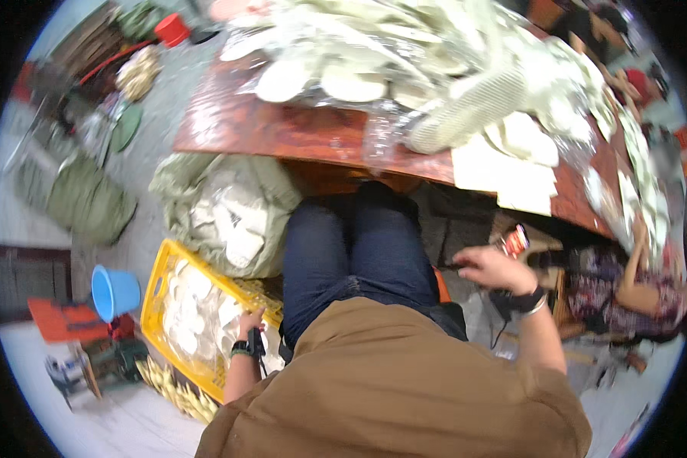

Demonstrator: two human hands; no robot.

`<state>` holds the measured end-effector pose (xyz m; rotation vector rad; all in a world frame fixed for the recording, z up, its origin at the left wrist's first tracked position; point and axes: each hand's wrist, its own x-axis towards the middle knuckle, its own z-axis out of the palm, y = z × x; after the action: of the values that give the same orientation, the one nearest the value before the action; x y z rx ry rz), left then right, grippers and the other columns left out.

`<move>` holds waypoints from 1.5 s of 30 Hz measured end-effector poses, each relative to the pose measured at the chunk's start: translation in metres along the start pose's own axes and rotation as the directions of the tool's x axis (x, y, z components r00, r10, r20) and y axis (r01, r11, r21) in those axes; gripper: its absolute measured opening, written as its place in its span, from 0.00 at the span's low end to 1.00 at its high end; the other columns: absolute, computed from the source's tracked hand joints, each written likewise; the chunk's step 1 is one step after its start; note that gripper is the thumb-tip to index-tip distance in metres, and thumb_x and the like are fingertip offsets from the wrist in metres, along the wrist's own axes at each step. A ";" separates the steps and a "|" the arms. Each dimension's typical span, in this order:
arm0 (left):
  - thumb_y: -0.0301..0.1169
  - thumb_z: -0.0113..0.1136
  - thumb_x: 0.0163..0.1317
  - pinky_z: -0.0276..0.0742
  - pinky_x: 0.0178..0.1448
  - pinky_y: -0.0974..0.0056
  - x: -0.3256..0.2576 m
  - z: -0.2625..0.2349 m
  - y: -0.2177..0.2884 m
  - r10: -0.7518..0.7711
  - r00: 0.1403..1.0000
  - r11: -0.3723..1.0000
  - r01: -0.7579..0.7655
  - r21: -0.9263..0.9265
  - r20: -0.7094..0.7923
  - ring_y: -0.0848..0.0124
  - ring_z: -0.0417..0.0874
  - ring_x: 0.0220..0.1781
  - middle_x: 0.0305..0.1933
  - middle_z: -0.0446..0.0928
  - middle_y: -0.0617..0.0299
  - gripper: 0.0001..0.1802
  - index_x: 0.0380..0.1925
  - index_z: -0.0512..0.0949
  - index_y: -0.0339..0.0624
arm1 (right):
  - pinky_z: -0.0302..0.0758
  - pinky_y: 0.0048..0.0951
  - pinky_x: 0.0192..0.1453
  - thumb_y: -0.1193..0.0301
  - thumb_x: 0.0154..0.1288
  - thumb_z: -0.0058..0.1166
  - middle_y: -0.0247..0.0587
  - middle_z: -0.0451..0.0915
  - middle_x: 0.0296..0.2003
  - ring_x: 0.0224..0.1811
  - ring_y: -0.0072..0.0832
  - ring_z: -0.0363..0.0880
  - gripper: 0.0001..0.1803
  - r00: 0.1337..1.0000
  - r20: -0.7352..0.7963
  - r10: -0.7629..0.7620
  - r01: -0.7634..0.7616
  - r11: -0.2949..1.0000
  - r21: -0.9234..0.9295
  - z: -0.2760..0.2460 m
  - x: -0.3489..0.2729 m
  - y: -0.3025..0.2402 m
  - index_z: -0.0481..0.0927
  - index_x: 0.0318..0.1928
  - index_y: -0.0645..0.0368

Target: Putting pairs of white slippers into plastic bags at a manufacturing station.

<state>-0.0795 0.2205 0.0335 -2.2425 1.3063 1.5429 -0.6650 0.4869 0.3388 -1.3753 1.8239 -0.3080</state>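
Crate, yellow plastic, sits on the floor at the person's left, just beside the left thigh, holding a heap of pale flat cut pieces. Judgement: the pieces look thin and light, soft enough to bend, likely to slide over one another when stacked; best taken flat by an edge, several at once, rather than pinched at the middle. The crate itself looks stiff with a latticed wall, and its rim would serve for a grip.

Left hand reaches down to the crate's near right edge, fingers pointing into the pieces. Fingertips are hidden among them, so I cannot tell whether the hand is closed on a piece or only touching the heap. A dark band sits on that wrist.

Right hand hangs on the other side, beyond the right knee and well apart from the crate. Its fingers are curled narrow; a small red item lies just past the fingertips, contact unclear. A dark cord hangs below that wrist.

Outward: a bulging pale sack lies just behind the crate. 1 wooden table stands ahead of the knees, loaded with more pale pieces under clear film. A blue bucket stands left of the crate. Another person sits at far right.
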 end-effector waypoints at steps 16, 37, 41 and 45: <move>0.42 0.61 0.53 0.80 0.44 0.45 0.056 -0.026 0.065 0.281 0.830 0.957 -0.203 0.207 -0.481 0.38 0.85 0.39 0.30 0.81 0.33 0.22 0.28 0.83 0.28 | 0.79 0.44 0.50 0.73 0.62 0.56 0.63 0.83 0.41 0.47 0.56 0.83 0.13 0.964 0.135 0.228 -0.212 0.970 -0.120 0.118 0.033 0.092 0.81 0.46 0.67; 0.40 0.55 0.68 0.76 0.33 0.48 -0.072 0.006 0.089 0.455 0.861 0.767 -0.509 0.391 0.229 0.50 0.82 0.27 0.22 0.80 0.51 0.15 0.33 0.79 0.39 | 0.78 0.38 0.42 0.61 0.65 0.53 0.51 0.84 0.43 0.41 0.38 0.82 0.27 0.748 0.366 0.554 -0.653 0.712 0.257 0.183 0.002 0.150 0.76 0.61 0.64; 0.51 0.61 0.66 0.72 0.28 0.58 -0.040 0.016 -0.009 -0.104 0.900 0.941 -0.049 0.335 0.424 0.65 0.76 0.20 0.20 0.75 0.62 0.22 0.30 0.80 0.41 | 0.73 0.30 0.33 0.61 0.64 0.52 0.38 0.81 0.38 0.34 0.25 0.76 0.29 0.770 0.442 0.460 -0.638 0.583 0.503 0.240 -0.007 0.215 0.73 0.63 0.61; 0.50 0.61 0.67 0.73 0.29 0.59 -0.034 0.034 0.058 -0.039 0.945 0.918 -0.094 0.384 0.325 0.64 0.77 0.22 0.22 0.76 0.62 0.22 0.32 0.80 0.41 | 0.74 0.31 0.33 0.61 0.63 0.53 0.40 0.82 0.39 0.35 0.27 0.77 0.30 0.695 0.581 0.424 -0.706 0.558 0.437 0.229 0.002 0.207 0.72 0.64 0.61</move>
<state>-0.1477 0.2220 0.0653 -1.6493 1.3999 1.4231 -0.6428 0.6237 0.0627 -0.2613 1.4863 -0.2185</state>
